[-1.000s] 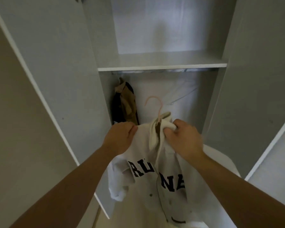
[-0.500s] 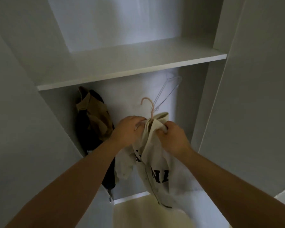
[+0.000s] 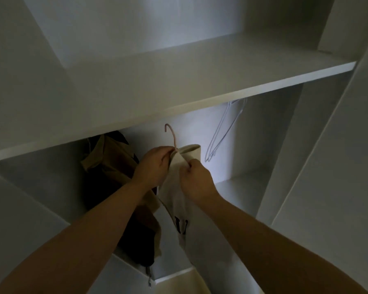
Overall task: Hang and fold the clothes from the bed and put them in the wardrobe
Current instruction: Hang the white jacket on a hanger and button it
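With our left grip [image 3: 155, 164] pinching the pink hanger [image 3: 172, 138] and our right grip [image 3: 197, 177] clenched on the cream shirt [image 3: 186, 200] just under the shelf [image 3: 200, 81], we should tip it over the unseen rail.

**Dim white wardrobe [image 3: 23, 92], lit at the back**

Above your left hand [image 3: 154, 166] and right hand [image 3: 197, 179], a white shelf [image 3: 200, 79] spans the wardrobe. Beyond them the back wall [image 3: 191, 132] glows palely. Right of your right hand stands a side panel [image 3: 285, 145]; below both hands, cream floor [image 3: 174, 285].
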Available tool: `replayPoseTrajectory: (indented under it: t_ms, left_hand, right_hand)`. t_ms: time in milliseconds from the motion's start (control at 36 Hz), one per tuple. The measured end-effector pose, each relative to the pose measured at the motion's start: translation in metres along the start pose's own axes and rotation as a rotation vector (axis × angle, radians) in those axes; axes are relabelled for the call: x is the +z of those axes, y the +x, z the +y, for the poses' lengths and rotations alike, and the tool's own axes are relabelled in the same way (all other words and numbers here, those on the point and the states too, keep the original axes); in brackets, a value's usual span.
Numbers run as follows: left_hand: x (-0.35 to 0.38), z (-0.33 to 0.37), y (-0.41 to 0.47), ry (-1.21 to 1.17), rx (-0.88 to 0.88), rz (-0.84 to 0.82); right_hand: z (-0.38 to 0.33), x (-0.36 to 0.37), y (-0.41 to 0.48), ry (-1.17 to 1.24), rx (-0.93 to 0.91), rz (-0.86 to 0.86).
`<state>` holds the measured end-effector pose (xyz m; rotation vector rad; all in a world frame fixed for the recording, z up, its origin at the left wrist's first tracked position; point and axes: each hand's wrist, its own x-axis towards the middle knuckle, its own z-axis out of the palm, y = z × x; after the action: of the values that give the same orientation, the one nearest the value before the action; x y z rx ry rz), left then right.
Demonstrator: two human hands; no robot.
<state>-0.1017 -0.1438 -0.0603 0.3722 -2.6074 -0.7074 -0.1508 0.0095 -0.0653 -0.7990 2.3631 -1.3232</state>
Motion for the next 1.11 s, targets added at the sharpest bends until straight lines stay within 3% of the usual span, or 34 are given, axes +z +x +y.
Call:
replayPoseTrajectory:
  t_ms: [139,389,611,778,889,1000,1111]
  left_hand:
    - [0.008,-0.036,0.037,-0.038,-0.034,-0.03]
    - [0.052,-0.099,0.09,-0.104,-0.013,0.204]
    - [0.072,-0.124,0.14,-0.274,0.11,0.478]
    - [0.062,-0.127,0.145,-0.17,0.333,0.628]
    - [0.053,-0.126,0.144,-0.048,0.471,0.583]
    - [0.053,-0.134,0.151,-0.123,0.383,0.446]
    - [0.061,-0.142,0.159,-0.168,0.318,0.419]
  right_hand:
    - [0.002,0.017,0.037,0.019,-0.03,0.015]
    - [0.023,0.052,0.093,-0.028,-0.126,0.125]
    - [0.029,0.063,0.132,-0.083,-0.201,0.393]
    - [0.028,0.069,0.156,-0.126,-0.377,0.593]
    - [0.014,0.06,0.172,-0.131,-0.447,0.689]
    - [0.004,0.051,0.188,-0.171,-0.493,0.696]
    - [0.005,0.049,0.201,-0.245,-0.466,0.676]
